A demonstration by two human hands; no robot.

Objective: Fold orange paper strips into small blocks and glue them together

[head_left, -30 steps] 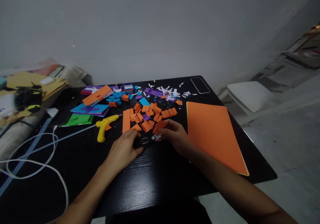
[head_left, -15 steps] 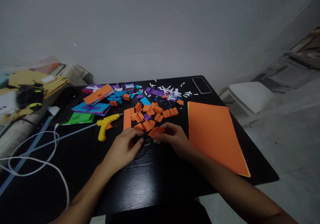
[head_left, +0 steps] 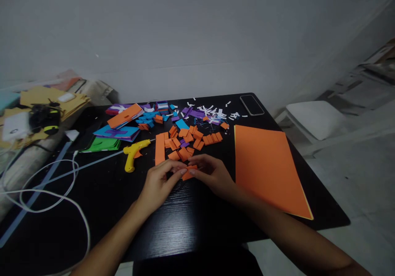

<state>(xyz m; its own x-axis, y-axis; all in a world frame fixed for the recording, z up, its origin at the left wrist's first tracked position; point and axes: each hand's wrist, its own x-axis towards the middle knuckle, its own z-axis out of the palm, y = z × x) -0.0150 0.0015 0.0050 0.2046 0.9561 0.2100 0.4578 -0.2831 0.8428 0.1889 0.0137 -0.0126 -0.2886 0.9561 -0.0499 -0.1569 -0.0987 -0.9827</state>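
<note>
Orange paper scrap (head_left: 189, 174) sits low over the near part of the black surface (head_left: 197, 226), pinched between thumb and fingers of the left hand (head_left: 158, 182) at one end and the right hand (head_left: 216, 178) at the other. Folded orange pieces (head_left: 187, 137) lie just beyond; a yellow glue gun (head_left: 132, 154) rests left, large orange sheets (head_left: 267, 169) right.

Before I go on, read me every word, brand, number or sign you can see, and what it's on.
No readable text anywhere.
White item at far left: one small dark mark, too blurred to read.
Orange piece, yellow glue gun, phone: no lettering I can make out.
</note>
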